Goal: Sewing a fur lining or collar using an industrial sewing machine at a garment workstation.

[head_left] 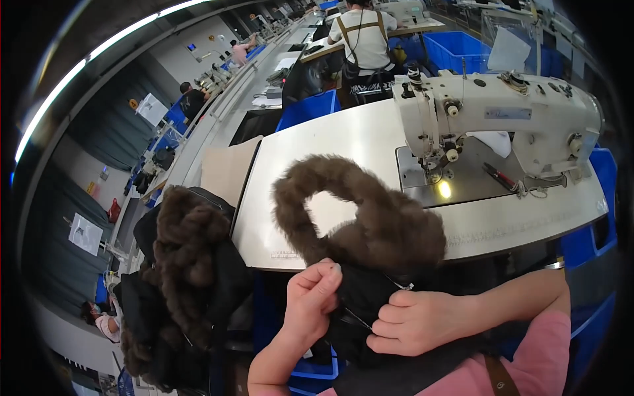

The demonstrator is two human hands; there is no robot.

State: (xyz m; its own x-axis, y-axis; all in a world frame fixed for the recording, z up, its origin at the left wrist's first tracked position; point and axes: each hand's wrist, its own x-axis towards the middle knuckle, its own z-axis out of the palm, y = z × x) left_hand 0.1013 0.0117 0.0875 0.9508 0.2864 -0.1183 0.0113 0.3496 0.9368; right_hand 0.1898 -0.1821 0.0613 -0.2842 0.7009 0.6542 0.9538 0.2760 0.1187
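One black garment (360, 287) hung at the front edge of one white desk (350, 135), its one brown fur trim (297, 204) looped up on top. My left hand (309, 300) had its fingers pinched on the cloth just below the fur; my right hand (416, 323) had its fingers curled tight on it beside one zip (357, 319). Rightward stood one sewing machine (495, 105), one red-handled cutter (505, 179) under its arm. Left of me lay one fur-trimmed heap (191, 241), its pieces uncountable.
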